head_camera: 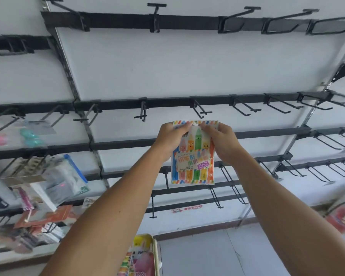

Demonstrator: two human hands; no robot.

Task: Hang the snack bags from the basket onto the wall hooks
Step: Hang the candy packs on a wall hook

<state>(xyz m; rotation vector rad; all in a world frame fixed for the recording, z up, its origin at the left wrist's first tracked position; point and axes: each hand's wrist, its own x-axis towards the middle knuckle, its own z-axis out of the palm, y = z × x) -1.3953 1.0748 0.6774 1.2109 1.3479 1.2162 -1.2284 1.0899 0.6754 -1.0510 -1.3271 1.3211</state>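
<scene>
Bag held below hooks.
Left hand (170,137) and right hand (220,139) pinch the bag's (193,162) top corners, just under a hook (200,110).

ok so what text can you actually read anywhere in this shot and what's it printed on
"PENCIL": pink label on the snack bag, pinched at its top by the left hand and right hand.
"UMOH", partly cut off: bags in the basket.
Other print on the bag and the red shelf strip labels: too blurred to read.

The snack bag (193,156) reads "PENCIL"; a lower packet (140,272) shows "babo".
</scene>
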